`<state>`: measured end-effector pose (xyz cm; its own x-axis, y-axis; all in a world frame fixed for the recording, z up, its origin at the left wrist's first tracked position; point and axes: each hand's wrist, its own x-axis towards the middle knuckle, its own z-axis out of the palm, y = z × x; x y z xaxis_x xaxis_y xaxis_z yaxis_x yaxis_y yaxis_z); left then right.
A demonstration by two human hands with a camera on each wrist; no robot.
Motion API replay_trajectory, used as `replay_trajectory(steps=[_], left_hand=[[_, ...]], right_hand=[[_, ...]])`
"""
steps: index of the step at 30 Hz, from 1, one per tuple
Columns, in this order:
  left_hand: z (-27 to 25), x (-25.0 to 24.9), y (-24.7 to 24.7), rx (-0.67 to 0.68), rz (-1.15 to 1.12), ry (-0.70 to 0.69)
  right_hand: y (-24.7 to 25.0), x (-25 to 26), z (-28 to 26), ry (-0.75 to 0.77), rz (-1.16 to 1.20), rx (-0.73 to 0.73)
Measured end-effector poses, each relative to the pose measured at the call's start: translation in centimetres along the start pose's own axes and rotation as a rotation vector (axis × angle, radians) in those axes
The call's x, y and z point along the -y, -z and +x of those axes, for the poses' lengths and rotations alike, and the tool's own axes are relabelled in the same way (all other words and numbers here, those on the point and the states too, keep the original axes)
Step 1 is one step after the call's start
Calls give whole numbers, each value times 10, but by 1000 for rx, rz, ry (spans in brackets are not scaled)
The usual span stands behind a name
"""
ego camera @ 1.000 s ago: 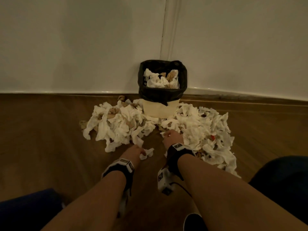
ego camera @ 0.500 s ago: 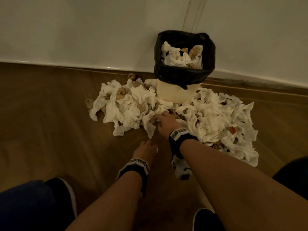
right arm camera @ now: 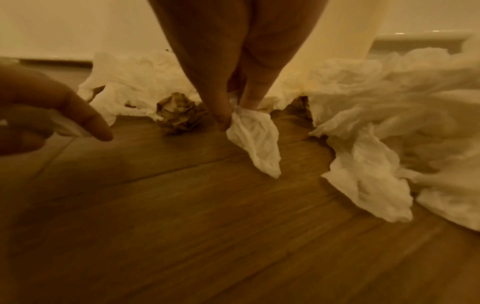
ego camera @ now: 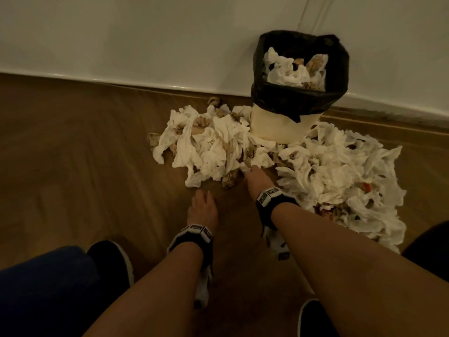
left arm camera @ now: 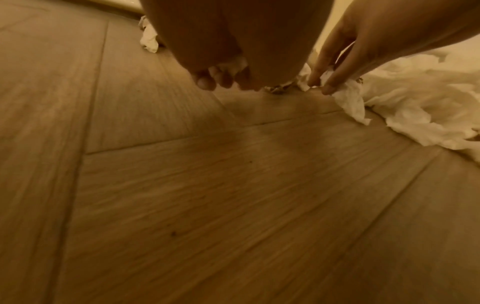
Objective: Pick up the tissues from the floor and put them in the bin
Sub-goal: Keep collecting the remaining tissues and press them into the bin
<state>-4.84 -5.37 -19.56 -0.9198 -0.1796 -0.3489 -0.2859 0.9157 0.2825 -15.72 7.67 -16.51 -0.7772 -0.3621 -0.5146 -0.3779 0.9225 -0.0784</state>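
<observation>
The bin (ego camera: 279,128) is cream with a black liner and stands against the wall, heaped with tissues. Crumpled white and brown tissues lie in a left pile (ego camera: 211,142) and a right pile (ego camera: 340,173) on the wooden floor around it. My right hand (ego camera: 250,170) reaches the gap between the piles. In the right wrist view its thumb and finger (right arm camera: 221,115) pinch a white tissue (right arm camera: 255,142) that hangs to the floor. My left hand (ego camera: 201,194) hovers nearer to me over bare floor, its fingers (left arm camera: 205,82) curled round a small white tissue (left arm camera: 232,63).
A crumpled brown paper ball (right arm camera: 176,115) lies just left of my right hand. The white wall and skirting (ego camera: 121,80) run behind the bin. My dark shoes (ego camera: 109,259) and knees are at the bottom edge. Bare wooden floor (ego camera: 73,166) stretches to the left.
My left hand has drawn back from the pile with its small tissue. My right hand has moved forward and left to the piles' near edge and pinched a tissue. The head view has shifted left and closer.
</observation>
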Motion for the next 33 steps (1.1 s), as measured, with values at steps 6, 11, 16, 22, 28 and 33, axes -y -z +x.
replay_trajectory(steps=[6,11,16,22,28,33], left_hand=[[4,-10,13,9,-78,-18],[6,-20,40,-1,-145,-67],[9,-43,81,-64,-193,-81],[9,-74,138,-167,-297,-108],[16,-109,199,-320,-329,-128],[23,-151,240,-347,-280,-221]], right_hand=[[25,-7,-9,-109,182,-101],[54,-27,-30,-210,393,-228],[98,-49,-53,-267,736,-369],[155,-75,-85,-289,1005,-484],[212,-94,-113,-364,1253,-564],[227,-117,-118,-365,1330,-739]])
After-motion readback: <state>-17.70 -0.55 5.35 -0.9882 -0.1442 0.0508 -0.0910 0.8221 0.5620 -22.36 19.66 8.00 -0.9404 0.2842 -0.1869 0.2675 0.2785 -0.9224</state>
